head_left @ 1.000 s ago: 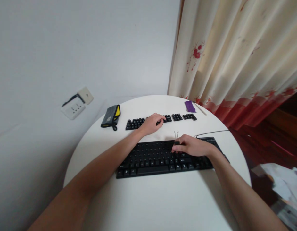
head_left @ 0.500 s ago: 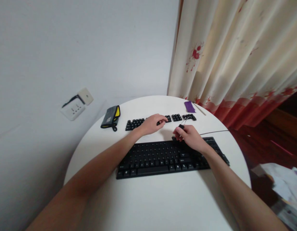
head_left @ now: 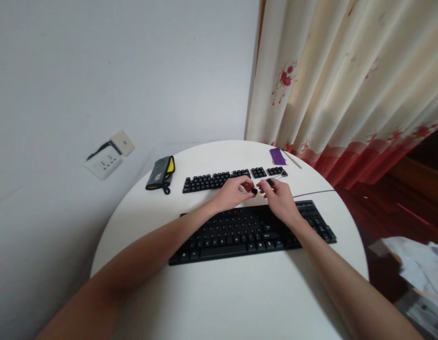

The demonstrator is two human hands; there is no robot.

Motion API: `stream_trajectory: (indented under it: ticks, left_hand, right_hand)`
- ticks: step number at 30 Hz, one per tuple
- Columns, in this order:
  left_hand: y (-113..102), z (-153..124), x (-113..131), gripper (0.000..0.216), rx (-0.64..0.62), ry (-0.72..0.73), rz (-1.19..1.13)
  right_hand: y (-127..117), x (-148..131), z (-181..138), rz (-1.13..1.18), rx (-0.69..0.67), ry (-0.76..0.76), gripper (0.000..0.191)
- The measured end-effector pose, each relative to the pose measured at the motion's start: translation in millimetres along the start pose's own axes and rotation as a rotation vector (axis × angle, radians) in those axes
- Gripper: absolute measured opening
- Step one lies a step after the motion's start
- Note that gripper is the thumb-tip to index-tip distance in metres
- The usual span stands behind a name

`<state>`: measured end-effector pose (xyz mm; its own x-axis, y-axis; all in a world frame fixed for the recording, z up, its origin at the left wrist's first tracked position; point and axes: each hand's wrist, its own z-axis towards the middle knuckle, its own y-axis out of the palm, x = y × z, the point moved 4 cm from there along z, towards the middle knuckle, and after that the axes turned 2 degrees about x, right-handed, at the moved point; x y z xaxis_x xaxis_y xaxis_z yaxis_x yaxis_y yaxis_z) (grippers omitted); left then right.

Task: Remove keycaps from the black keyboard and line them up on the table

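My two hands meet just beyond the black keyboard on a round white table. My left hand pinches a small black keycap at its fingertips. My right hand is closed on a black binder clip, whose wire handles point away toward the loose keys. The fingertips of both hands almost touch. Behind them, rows of loose black keycaps lie in a line along the far side of the table.
A grey and yellow pouch lies at the far left of the table. A purple piece and a thin stick sit at the far right. The keyboard cable runs right. A curtain hangs behind, a wall socket at the left.
My right hand lifted the binder clip off the keyboard and moved it away from me. My left hand left the row of loose keycaps and came to meet it, holding a keycap.
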<state>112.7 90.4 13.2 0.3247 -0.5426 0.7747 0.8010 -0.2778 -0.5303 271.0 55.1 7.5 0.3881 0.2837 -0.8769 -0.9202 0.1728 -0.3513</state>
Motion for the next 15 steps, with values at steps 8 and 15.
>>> stream_trajectory:
  ticks: [8, 15]
  left_hand:
    - [-2, -4, -12, 0.018, 0.085, 0.094, 0.202]
    - [0, -6, -9, 0.024, 0.054, 0.14, 0.217]
  right_hand:
    - [15, 18, -1, 0.157, -0.139, 0.206, 0.048]
    - [13, 13, -1, 0.133, -0.083, 0.168, 0.052]
